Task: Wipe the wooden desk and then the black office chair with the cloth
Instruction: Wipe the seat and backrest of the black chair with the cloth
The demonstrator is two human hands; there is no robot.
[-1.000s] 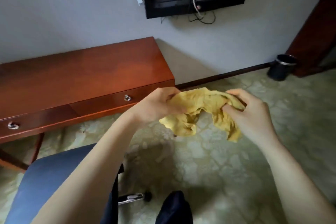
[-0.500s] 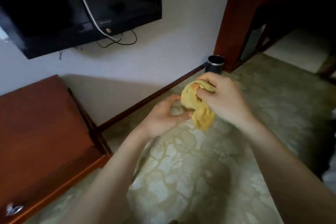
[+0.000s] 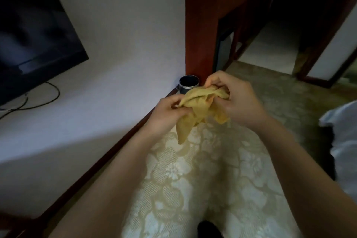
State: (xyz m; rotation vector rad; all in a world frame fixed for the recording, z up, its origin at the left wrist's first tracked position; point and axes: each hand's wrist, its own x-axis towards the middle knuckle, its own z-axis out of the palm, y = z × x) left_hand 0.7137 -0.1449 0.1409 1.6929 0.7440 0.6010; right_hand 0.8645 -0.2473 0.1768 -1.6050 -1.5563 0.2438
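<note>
I had the left hand and right hand each pinching the yellow cloth, bunched between them in mid-air, seemingly to fold it into a wiping pad.

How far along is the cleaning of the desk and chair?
Done: nothing I can confirm. In hand: the left hand and right hand grip the bunched yellow cloth above the patterned carpet. Left: apparently both wipes; neither desk nor chair is clearly in view.
</note>
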